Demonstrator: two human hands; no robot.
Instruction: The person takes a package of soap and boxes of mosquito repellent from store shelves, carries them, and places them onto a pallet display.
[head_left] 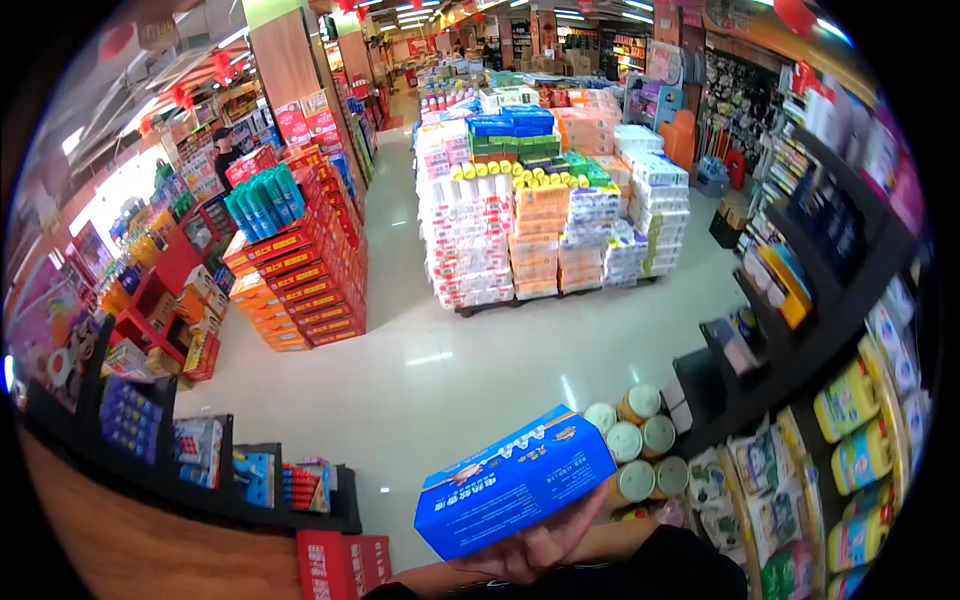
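A large blue cardboard box [520, 490] with white and orange print is held up at the bottom centre, tilted with its right end higher. From below and the right, my right hand [575, 525] grips its lower edge, the fingers partly hidden beneath it. My left hand [490, 562] reaches in from the lower left and is against the underside; most of it is covered by the box. Just beyond the box's right end stand several tubs with pale green lids [625, 441] on the floor.
Black shelving with packets [255, 478] curves along the left, above a red carton [340, 562]. More shelves with yellow-labelled packs [845, 405] line the right. Ahead, a big pallet of tissue packs [465, 245] and a stack of red cartons [315, 285] flank an aisle. A person [225, 155] stands far left.
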